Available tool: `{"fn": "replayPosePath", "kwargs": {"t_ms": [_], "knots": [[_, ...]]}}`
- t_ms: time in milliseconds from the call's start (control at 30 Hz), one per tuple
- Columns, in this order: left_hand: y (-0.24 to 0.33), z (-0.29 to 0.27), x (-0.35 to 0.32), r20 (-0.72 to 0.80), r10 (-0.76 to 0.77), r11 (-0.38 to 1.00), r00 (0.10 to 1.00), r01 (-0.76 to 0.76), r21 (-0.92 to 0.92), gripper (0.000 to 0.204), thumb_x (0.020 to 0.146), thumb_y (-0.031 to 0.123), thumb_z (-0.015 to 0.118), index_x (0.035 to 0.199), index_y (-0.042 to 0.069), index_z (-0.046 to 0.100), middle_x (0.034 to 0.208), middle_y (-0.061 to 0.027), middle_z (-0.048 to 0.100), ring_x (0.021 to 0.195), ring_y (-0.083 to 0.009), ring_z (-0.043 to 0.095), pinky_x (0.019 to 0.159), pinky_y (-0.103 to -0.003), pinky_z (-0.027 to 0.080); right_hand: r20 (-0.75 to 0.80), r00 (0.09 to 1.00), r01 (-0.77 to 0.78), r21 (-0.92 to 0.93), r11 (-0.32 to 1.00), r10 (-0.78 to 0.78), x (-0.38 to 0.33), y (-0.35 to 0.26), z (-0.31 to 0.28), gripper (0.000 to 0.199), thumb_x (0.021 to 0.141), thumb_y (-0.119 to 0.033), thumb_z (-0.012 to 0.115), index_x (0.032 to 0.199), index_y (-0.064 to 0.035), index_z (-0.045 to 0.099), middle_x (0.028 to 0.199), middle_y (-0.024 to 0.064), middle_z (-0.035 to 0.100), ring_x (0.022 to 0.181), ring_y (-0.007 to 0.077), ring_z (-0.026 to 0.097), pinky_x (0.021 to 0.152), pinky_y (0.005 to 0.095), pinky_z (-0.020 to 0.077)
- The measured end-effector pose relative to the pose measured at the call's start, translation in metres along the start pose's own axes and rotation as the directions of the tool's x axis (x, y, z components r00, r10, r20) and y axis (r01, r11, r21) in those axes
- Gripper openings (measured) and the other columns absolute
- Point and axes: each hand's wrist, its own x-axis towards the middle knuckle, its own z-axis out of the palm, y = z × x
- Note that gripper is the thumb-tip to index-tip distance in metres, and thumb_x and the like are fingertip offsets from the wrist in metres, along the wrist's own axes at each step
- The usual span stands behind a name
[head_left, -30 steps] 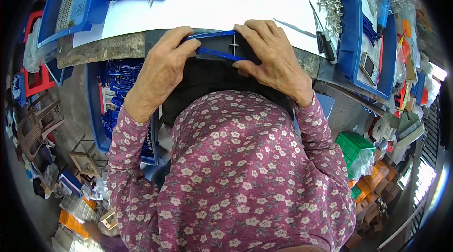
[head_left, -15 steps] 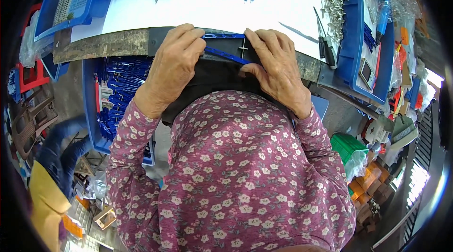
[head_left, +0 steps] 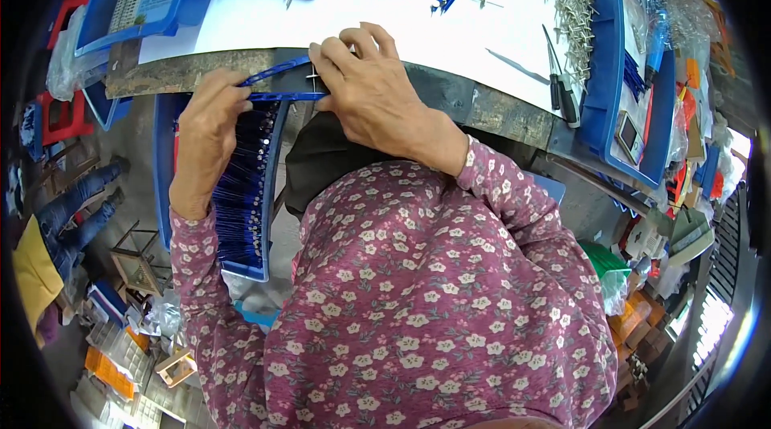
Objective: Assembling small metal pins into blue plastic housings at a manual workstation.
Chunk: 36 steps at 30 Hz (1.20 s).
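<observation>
Bench point(head_left: 514, 114): bearing silver pieces point(head_left: 574, 16), 2 black-handled tools point(head_left: 569, 108)
Blue crate point(head_left: 246, 271): below, partly behind left forearm point(head_left: 195, 248)
Blue strips point(head_left: 283, 97): at bench's front edge
Left fingers point(head_left: 225, 80): pinching left ends
Right fingers point(head_left: 336, 54): parted, gripping right ends

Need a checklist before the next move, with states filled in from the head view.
1. Left hand on the left ends of the blue strips: ok.
2. Right hand at their right ends: ok.
3. Metal pin standing between the two strips: ok.
4. Pin seated in both strips: cannot tell, too small and partly covered by fingers.
5. Either hand free: not ok, both are on the strips.
6. Black-handled tools clear of both hands: ok, lying on the table's right side.
</observation>
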Motion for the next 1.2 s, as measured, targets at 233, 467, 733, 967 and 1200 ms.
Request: {"fn": "replayPosePath", "kwargs": {"t_ms": [233, 467, 733, 967, 1200], "knots": [[0.041, 0.039, 0.026, 0.102, 0.185, 0.974, 0.977, -0.169, -0.15, 0.011, 0.068, -0.005, 0.052, 0.079, -0.003, 0.053, 0.097, -0.015, 0.055, 0.097, -0.0301, 0.051, 0.085, -0.037, 0.042, 0.11, 0.965, -0.243, 0.029, 0.97, 0.238, -0.053, 0.009, -0.063, 0.052, 0.064, -0.005, 0.066, 0.112, 0.0023, 0.048, 0.095, 0.0152, 0.049, 0.088, 0.032, 0.044, 0.078, 0.0402, 0.0358], [0.042, 0.046, 0.026, 0.093, 0.319, 0.947, 0.943, -0.314, -0.066, 0.007, 0.068, 0.001, 0.054, 0.072, -0.004, 0.052, 0.09, -0.0139, 0.053, 0.094, -0.0262, 0.05, 0.083, -0.033, 0.043, 0.039, 0.96, -0.279, 0.008, 0.96, 0.278, -0.057, -0.002, -0.053, 0.049, 0.068, -0.006, 0.063, 0.114, 0.0029, 0.048, 0.097, 0.0148, 0.048, 0.09, 0.0315, 0.044, 0.08, 0.039, 0.0367], [-0.013, -0.008, -0.015, -0.043, -0.035, 0.992, 0.998, 0.03, -0.119, 0.012, 0.066, -0.007, 0.056, 0.078, -0.003, 0.055, 0.09, -0.0131, 0.058, 0.088, -0.0297, 0.055, 0.077, -0.036, 0.046, 0.01, 1.0, -0.018, 0.206, 0.978, 0.016, 0.025, -0.016, -0.011, 0.044, 0.065, -0.002, 0.064, 0.106, 0.0036, 0.05, 0.094, 0.0156, 0.049, 0.09, 0.0325, 0.044, 0.08, 0.0382, 0.0369], [0.031, 0.041, 0.023, -0.048, 0.362, 0.906, 0.931, -0.364, -0.215, 0.007, 0.063, 0.007, 0.052, 0.066, 0.002, 0.048, 0.078, -0.0088, 0.047, 0.082, -0.0241, 0.047, 0.073, -0.031, 0.041, 0.091, 0.95, -0.303, 0.03, 0.953, 0.299, -0.061, 0.002, -0.057, 0.042, 0.074, -0.005, 0.059, 0.114, 0.0009, 0.048, 0.101, 0.0168, 0.047, 0.095, 0.0321, 0.045, 0.084, 0.0373, 0.0372], [0.028, 0.042, 0.012, -0.008, 0.33, 0.942, 0.944, -0.329, -0.065, 0.007, 0.067, 0.007, 0.052, 0.062, 0.002, 0.049, 0.075, -0.008, 0.049, 0.083, -0.0229, 0.049, 0.074, -0.031, 0.042, 0.011, 0.97, -0.243, -0.013, 0.97, 0.243, -0.057, -0.003, -0.041, 0.043, 0.069, -0.005, 0.064, 0.11, 0.0004, 0.051, 0.098, 0.0156, 0.049, 0.095, 0.032, 0.046, 0.083, 0.0396, 0.0356]]}}
